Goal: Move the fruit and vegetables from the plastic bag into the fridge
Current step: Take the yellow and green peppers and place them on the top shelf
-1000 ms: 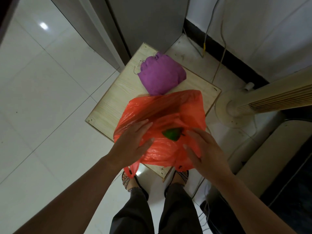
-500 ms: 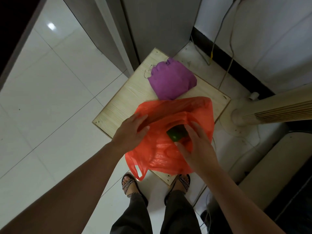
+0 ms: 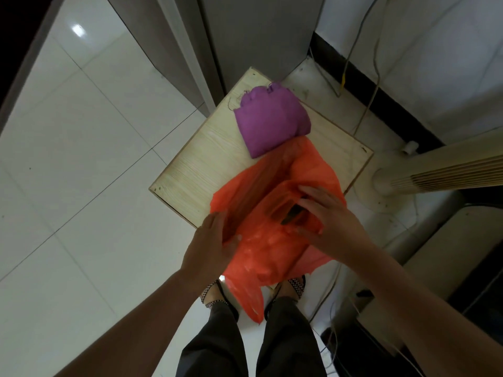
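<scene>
An orange plastic bag (image 3: 272, 246) lies on a small wooden table (image 3: 206, 164), its handles hanging over the near edge. My left hand (image 3: 209, 240) pinches the bag's left rim and holds the mouth apart. My right hand (image 3: 332, 219) reaches into the mouth, thumb and fingers closed around a dark green vegetable (image 3: 292, 213) that is mostly hidden by plastic and shadow. The grey fridge (image 3: 258, 31) stands just beyond the table, door shut.
A purple cloth bundle (image 3: 272, 121) sits at the table's far end, touching the orange bag. A beige tower fan (image 3: 435, 172) leans at the right, with cables on the floor around it. White tiled floor stretches to the left. My feet are under the table's near edge.
My left hand slid from the bag's top to its left rim and pulled it open. My right hand went from touching the green vegetable to closing around it inside the bag.
</scene>
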Motion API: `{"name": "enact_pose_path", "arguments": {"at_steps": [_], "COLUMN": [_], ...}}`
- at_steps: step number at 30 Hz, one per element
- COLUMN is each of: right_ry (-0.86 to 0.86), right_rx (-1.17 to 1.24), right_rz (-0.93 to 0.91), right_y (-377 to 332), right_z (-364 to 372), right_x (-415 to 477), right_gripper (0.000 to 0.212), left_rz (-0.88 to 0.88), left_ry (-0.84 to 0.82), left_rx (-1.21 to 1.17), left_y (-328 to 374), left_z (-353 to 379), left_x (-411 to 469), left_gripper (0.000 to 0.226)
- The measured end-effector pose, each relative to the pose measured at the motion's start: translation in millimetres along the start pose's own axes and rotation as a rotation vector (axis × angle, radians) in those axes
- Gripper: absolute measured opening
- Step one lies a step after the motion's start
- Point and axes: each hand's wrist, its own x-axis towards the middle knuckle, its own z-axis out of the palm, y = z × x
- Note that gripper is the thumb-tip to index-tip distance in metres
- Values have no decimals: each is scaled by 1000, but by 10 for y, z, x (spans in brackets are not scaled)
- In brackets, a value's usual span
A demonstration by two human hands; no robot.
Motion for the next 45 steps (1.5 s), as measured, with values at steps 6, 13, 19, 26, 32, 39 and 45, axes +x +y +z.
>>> {"name": "enact_pose_path", "arguments": {"at_steps": [6,13,19,26,32,39,45], "right_ry": [80,325,152,144,19,77,205], "right_rx": [-72,194,255,296,229,172,180], "right_rz": [27,-10,243,270,213,189,181], "right_y": [221,-194,-25,182,231,158,123], "right_z": [-127,-86,70,-6,153,290,209], "right_x": [-453,-607,-626,-244,-150,-218,-336], "right_gripper": [54,45,56,69,78,82,75], "left_rz": [381,836,614,540,478,515,503], "left_ry": [157,19,-174,-155,-174,-158,-181], "left_rx": [37,210,428,443,571,540,445], "left_y": [555,943,578,625,518,541,504], "left_z": [-208,-125,-51,-110,-32,-1,-83], "left_x": [198,250,408,702,665,655,658], "left_gripper": [57,42,71,90,101,90,89]}}
